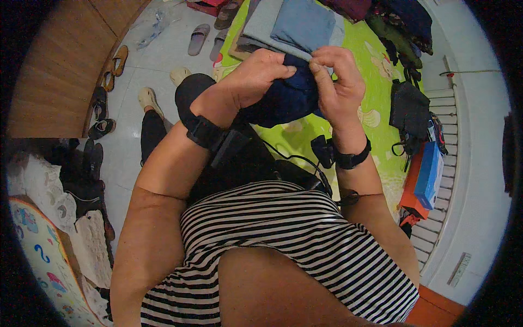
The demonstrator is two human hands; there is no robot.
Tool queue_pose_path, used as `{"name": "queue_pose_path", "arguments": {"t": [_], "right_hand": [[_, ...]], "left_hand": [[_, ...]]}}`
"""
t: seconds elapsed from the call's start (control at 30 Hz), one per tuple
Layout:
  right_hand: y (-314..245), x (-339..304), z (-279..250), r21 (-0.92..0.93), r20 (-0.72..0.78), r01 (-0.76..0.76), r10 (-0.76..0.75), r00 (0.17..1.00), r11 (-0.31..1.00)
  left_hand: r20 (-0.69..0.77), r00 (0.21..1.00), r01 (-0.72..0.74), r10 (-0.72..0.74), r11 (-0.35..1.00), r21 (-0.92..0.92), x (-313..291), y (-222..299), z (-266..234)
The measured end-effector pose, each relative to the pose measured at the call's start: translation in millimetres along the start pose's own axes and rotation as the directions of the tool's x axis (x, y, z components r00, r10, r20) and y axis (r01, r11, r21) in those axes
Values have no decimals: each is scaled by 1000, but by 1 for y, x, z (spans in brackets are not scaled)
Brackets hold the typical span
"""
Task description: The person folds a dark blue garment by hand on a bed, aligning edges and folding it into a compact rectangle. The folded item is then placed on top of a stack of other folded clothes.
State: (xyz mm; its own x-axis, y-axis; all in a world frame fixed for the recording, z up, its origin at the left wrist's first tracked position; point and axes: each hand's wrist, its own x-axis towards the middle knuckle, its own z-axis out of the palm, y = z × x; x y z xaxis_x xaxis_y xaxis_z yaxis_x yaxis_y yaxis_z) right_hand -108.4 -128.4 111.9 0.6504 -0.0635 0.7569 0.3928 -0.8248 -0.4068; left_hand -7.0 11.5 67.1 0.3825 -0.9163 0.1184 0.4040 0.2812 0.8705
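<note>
A dark navy piece of cloth (291, 98), seemingly a garment, hangs bunched between my two hands above my lap. My left hand (253, 76) pinches its upper edge with thumb and fingers. Close by on the other side, my right hand (340, 82) grips the same edge between thumb and fingertips. The cloth's folds hide what kind of garment it is. Just beyond my hands lies a stack of folded clothes, with a blue-grey folded garment (302, 24) on top. Both of my wrists wear black straps with small devices, and a black cable runs near the right one.
A green patterned sheet (376, 109) spreads under the folded stack. Dark clothes (403, 27) are piled at the far right. A black bag (408, 109) and a blue box (429, 177) stand by the white rail. Slippers (199, 39) and other shoes line the tiled floor at left.
</note>
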Motion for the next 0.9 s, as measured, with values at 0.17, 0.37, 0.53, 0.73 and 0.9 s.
{"name": "queue_pose_path", "arguments": {"t": [0.17,0.37,0.53,0.73,0.9], "right_hand": [[-3,-5,3,-59,73,-71,75,995,996],[-1,-7,3,-44,69,-5,8,998,999],[1,-11,5,108,54,-164,159,986,980],[5,-12,1,615,128,-465,501,856,637],[2,-6,-8,238,38,-339,340,940,910]], "left_hand": [[-10,1000,3,-3,1000,11,-3,2,-2],[-17,1000,-3,3,1000,-4,3,-5,1],[18,1000,18,-17,998,-67,-1,0,3],[30,1000,-8,8,1000,6,0,-4,2],[-18,999,31,-30,999,13,2,-8,-3]]}}
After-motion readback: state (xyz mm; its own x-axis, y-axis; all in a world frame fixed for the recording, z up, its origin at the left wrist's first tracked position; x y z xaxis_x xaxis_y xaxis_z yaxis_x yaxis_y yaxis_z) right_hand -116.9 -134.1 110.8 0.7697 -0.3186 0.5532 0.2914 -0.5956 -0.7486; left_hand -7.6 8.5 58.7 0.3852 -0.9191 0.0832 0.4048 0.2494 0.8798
